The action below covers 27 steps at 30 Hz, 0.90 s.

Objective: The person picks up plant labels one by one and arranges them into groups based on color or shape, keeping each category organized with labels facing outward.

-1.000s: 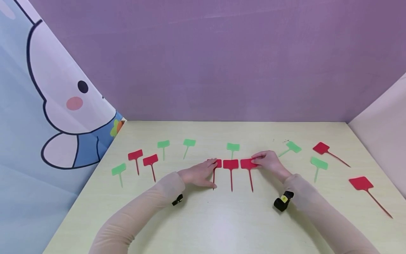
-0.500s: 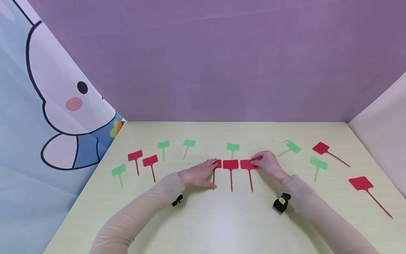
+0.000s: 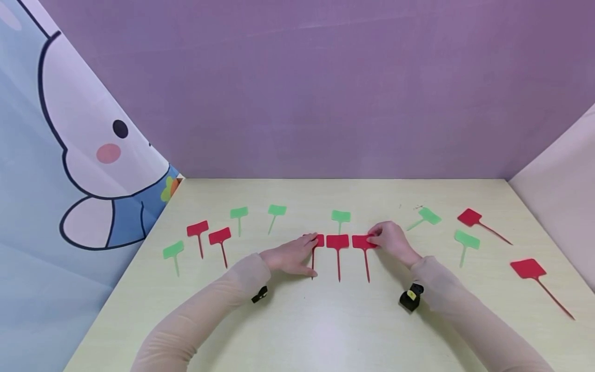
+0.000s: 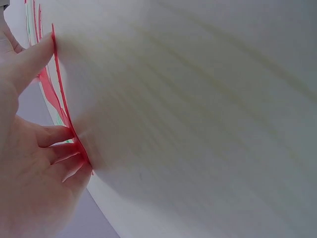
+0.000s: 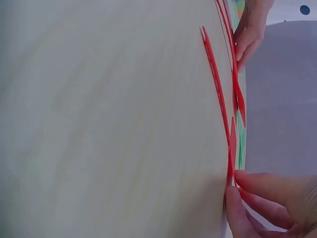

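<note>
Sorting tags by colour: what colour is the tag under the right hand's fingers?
Red; the tag shows best in the head view.

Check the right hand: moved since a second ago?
Yes, slightly. The right hand has drawn left toward the middle red tag, still pinching the right red tag.

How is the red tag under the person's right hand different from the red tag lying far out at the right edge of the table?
The red tag under the right hand sits in a tight row with two other red tags, stake pointing toward the person; the far red tag lies alone, its stake slanting off to the right. The right hand pinches the first; nothing touches the far one. Both are red, flat on the table, with a squarish head on a thin stake.
</note>
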Motion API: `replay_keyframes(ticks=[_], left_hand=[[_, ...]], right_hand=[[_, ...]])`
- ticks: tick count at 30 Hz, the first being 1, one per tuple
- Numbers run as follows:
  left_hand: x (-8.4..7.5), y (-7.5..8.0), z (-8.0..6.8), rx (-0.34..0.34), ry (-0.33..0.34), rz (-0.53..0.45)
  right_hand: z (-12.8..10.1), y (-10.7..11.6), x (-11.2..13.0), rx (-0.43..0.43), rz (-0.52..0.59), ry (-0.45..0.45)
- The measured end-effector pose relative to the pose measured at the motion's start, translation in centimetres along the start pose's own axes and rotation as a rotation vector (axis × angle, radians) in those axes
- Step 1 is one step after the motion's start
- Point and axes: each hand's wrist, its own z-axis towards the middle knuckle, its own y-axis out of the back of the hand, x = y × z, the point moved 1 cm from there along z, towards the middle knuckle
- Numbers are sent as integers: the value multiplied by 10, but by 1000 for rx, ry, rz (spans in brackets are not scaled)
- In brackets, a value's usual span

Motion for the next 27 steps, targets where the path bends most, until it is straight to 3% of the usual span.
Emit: replay_keyframes(ticks=[13, 27], left_hand=[[-1, 0, 1, 0, 7, -7], [-1, 1, 1, -1, -3, -4]], right_hand=[[-3, 2, -1, 15, 40, -15], [-12, 28, -7, 36, -11, 109]])
